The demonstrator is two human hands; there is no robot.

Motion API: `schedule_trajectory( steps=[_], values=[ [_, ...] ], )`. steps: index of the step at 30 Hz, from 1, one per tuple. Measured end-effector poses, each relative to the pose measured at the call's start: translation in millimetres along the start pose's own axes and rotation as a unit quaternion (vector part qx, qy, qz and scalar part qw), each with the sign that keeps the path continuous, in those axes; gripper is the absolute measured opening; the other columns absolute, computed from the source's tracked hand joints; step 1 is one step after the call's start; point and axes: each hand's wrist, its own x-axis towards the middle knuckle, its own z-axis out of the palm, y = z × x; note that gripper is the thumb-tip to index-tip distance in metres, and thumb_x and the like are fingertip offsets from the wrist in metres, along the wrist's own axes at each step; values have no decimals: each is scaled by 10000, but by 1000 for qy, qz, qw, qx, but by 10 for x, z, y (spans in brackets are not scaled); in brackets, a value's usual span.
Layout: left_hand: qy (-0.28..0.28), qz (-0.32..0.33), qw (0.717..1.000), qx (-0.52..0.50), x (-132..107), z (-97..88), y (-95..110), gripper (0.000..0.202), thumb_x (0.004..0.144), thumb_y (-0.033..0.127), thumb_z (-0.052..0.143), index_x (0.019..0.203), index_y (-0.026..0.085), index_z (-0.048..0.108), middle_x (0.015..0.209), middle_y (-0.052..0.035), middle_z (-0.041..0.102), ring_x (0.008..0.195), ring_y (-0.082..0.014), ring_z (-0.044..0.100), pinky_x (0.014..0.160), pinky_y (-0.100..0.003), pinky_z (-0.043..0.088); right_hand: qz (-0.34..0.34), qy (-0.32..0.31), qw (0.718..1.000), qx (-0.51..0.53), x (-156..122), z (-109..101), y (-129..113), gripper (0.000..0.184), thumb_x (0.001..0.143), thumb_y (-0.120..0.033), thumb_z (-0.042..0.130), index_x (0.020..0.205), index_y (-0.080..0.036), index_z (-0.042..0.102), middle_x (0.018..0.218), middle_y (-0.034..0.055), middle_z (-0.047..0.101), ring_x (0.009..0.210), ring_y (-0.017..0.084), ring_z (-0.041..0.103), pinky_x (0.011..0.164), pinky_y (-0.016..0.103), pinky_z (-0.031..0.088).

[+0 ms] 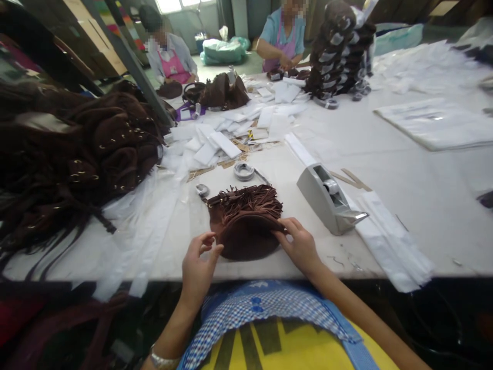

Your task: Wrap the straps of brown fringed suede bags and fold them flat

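A small dark brown fringed bag point(250, 236) lies on the table in front of me, its smooth rounded side toward me and its fringe on the far side. My right hand point(298, 244) pinches the bag's right edge between thumb and fingers. At the left edge is my left hand point(200, 264), fingers curled, with a small gap between thumb and forefinger; no grip on the bag shows there. Beyond the bag lies a grey wrapped coil point(244, 171), and a smaller wrapped piece point(202, 190) sits at its upper left corner.
A grey tape dispenser point(327, 198) stands to the right, beside white paper strips point(396, 241). Brown bags point(77, 154) are heaped at left. White packets point(215, 141) lie beyond. A tall brown stack point(341, 56) stands farther back. Two people point(173, 61) work across the table.
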Motion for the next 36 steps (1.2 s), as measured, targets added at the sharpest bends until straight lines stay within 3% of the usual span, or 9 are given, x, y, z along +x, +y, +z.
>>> schedule_trajectory(
  steps=[4, 7, 13, 19, 23, 26, 28, 32, 36],
  values=[
    [1, -3, 1000, 1, -87, 177, 87, 458, 767, 435, 751, 1151, 238, 598, 1067, -48, 604, 964, -199, 607, 799, -302, 562, -5, -13, 1000, 5, 14, -10, 19, 178, 927, -288, 557, 1086, -229, 612, 1023, 76, 645, 916, 218, 658, 839, 334, 536],
    [3, 5, 1000, 19, -44, 251, 80, 399, 792, 403, 732, 1133, 243, 603, 1048, -39, 623, 940, -184, 614, 779, -274, 556, -4, -27, 1000, 10, 20, -21, 31, 176, 928, -285, 562, 1092, -226, 594, 1037, 70, 631, 909, 209, 653, 843, 322, 528],
    [-91, 115, 989, 36, 183, 199, -287, 270, 823, 330, 681, 1065, 236, 607, 946, -13, 663, 816, -151, 630, 740, -251, 537, -27, -103, 994, -39, 121, -25, 125, 157, 891, -193, 542, 1042, -227, 568, 992, 51, 605, 868, 191, 622, 759, 280, 497],
    [-188, 239, 941, 149, 398, 157, -567, 59, 860, 260, 564, 832, 208, 571, 759, 0, 580, 712, -152, 595, 642, -238, 489, -114, -197, 957, -182, 236, 16, 348, 76, 870, -185, 539, 919, -210, 592, 939, 39, 621, 782, 163, 599, 634, 234, 424],
    [-139, 300, 919, 214, 352, 155, -612, 96, 890, 269, 563, 947, 200, 599, 813, -33, 632, 742, -176, 627, 671, -263, 518, -181, -171, 944, -217, 266, -6, 357, 100, 922, -252, 529, 894, -201, 611, 899, 61, 635, 823, 181, 596, 707, 259, 467],
    [-76, 330, 920, 199, 290, 138, -591, 259, 881, 281, 624, 1125, 203, 588, 931, -64, 673, 839, -202, 657, 768, -311, 555, -231, -122, 948, -182, 277, -71, 304, 123, 904, -235, 561, 1001, -187, 621, 1148, 135, 628, 1024, 249, 590, 875, 372, 510],
    [-73, 322, 930, 163, 266, 100, -559, 333, 873, 266, 649, 1195, 216, 577, 1093, -94, 661, 986, -222, 654, 878, -346, 555, -254, -114, 952, -130, 285, -128, 285, 228, 898, -209, 571, 1124, -191, 598, 1242, 143, 603, 1122, 265, 570, 956, 425, 507],
    [-171, 290, 935, 114, 290, -60, -509, 366, 903, 227, 606, 1267, 236, 574, 1303, -108, 591, 1186, -234, 590, 1020, -375, 508, -277, -158, 945, -68, 316, -227, 336, 397, 932, -160, 517, 1323, -229, 514, 1232, 110, 632, 1174, 240, 578, 989, 420, 525],
    [-321, 267, 904, 96, 384, -250, -499, 457, 960, 139, 437, 1403, 242, 480, 1431, -93, 521, 1290, -203, 530, 1095, -354, 449, -280, -192, 938, -72, 364, -259, 389, 383, 942, -167, 517, 1319, -233, 528, 1245, 106, 632, 1179, 246, 587, 988, 418, 532]
  ],
)
